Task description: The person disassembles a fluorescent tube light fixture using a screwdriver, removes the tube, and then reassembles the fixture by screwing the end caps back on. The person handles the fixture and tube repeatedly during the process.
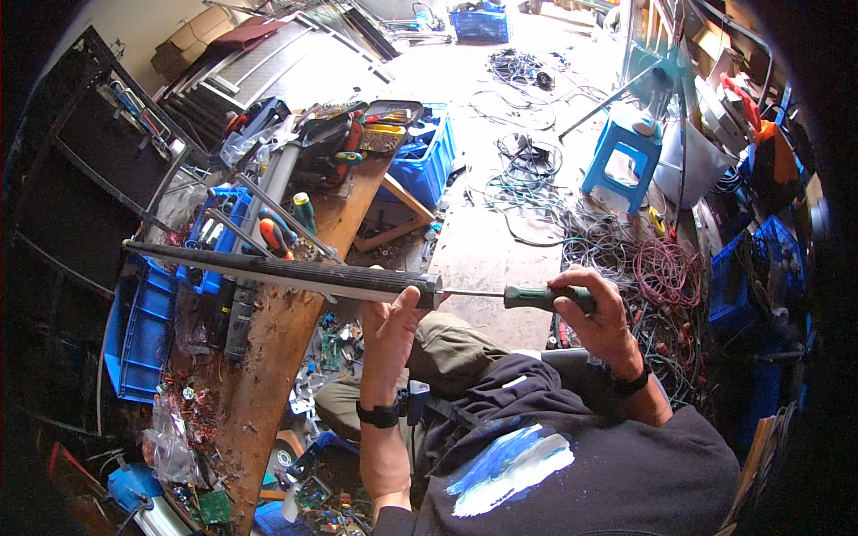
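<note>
Bar, long and thin, dark on top and pale along its lower side, is up in the air in front of the person. One end is over the wood surface and the blue tray. The other end is past the edge of the surface, in front of the person. I cannot tell if the far end rests on something.

The left hand holds the near end. Its thumb lies by the grey cap, and its other fingers are mostly hidden. The right hand is wrapped around the green grip of the screwdriver. The metal rod of the screwdriver points right at the cap and seems to meet it.

So the job looks like it is in the middle. The bar is picked up and the screwdriver is set in line with it. The cap is still on the end. No screw can be seen there, so I cannot tell if one is going in or coming out, or how far it has turned. The work at this end does not look done, since the screwdriver is still at the cap. The far end is too small to tell if it needs work too. More tools, like the orange grip, lie on the surface past the bar, and no hand is on them.
</note>
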`<state>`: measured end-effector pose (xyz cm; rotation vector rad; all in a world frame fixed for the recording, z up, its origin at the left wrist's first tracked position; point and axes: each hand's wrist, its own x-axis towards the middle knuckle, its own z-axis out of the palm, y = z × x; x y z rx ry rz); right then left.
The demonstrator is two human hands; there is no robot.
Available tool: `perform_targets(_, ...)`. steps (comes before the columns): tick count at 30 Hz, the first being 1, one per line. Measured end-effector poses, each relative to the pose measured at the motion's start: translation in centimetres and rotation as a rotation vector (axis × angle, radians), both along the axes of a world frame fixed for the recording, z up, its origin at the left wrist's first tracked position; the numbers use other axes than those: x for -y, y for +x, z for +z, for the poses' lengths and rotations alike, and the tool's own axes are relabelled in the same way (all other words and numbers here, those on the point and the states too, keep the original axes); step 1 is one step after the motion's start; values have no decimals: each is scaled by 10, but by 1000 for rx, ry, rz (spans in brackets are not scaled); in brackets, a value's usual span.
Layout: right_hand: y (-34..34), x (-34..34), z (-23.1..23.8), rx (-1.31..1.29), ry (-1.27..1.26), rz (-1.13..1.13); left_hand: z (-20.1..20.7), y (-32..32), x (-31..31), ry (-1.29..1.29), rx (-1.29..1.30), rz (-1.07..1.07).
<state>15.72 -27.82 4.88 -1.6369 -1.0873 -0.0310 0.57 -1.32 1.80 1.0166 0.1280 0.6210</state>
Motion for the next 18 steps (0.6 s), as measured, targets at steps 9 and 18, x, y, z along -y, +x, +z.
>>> perform_targets(9,-5,-4,0,-27,112,22,-4,0,-2,-24,37,-26)
perform_targets(18,-12,-8,-10,-342,253,175,-25,1,-10,-54,20,-38)
